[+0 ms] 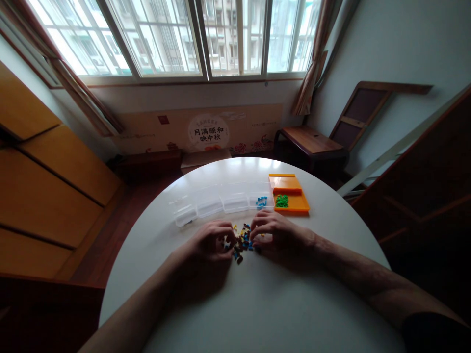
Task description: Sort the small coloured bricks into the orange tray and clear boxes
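A small heap of mixed tiny building bricks (243, 239), blue, yellow, brown and dark, lies on the white round table between my two hands. At its left edge my left hand (215, 239) is curled, thumb and fingertips close together; whatever they pinch is too small to make out. My right hand (272, 226) arches over the right side, fingertips drawn in among the bricks, and its grip is likewise unclear. Behind it, light-blue bricks (261, 201) sit in the right compartment of a clear plastic box (235, 201). Green bricks (282, 200) fill part of an orange tray (296, 208).
The clear box's other compartments stretch left along the far part of the white table (184, 304). A wooden chair (312, 139) stands beyond the table at right. Orange-brown cabinets (55, 196) are at left, and a window (176, 39) is ahead.
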Demonstrator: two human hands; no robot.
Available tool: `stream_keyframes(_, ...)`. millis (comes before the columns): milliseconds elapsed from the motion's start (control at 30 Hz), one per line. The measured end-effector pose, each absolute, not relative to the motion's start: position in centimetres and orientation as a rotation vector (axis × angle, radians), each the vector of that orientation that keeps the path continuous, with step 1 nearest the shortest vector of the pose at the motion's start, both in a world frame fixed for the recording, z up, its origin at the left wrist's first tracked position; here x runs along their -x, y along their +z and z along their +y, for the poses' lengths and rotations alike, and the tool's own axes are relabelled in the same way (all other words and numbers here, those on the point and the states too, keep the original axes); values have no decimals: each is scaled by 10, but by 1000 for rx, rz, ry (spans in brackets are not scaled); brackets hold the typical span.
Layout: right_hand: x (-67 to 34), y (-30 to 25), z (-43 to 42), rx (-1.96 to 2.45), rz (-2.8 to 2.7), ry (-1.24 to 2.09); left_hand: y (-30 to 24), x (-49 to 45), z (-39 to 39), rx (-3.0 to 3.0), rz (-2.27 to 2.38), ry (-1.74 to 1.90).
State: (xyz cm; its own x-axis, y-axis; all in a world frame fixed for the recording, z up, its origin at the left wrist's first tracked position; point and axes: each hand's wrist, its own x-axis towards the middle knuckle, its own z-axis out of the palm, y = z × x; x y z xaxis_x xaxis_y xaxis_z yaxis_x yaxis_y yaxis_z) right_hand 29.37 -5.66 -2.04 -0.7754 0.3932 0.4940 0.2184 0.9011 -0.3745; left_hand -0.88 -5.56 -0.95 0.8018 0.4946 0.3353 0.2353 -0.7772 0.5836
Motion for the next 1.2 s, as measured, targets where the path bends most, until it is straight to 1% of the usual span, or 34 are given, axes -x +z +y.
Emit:
stream_keyframes(333,-291,-31,-50,415,-2438,394,-14,12,-54,-2426,552,580)
stream_keyframes(400,-292,-34,-48,434,-2373,351,-13,12,-55,-2422,544,597)
stream_keyframes(467,-295,-38,-43,538,-2258,252,-11,10,-55,-2429,531,614)
stream_keyframes(600,-305,-46,-27,883,-1964,36,-7,7,-58,-2448,525,610)
stream_keyframes(700,-312,-52,-17,1076,-1864,-40,-8,7,-60,-2456,523,585)
stream_keyframes(800,-314,-56,-15,1170,-1867,-57,-12,8,-60,-2474,538,560)
stream_keyframes(1200,-299,-43,-37,956,-2002,43,-23,5,-60,-2509,528,607)
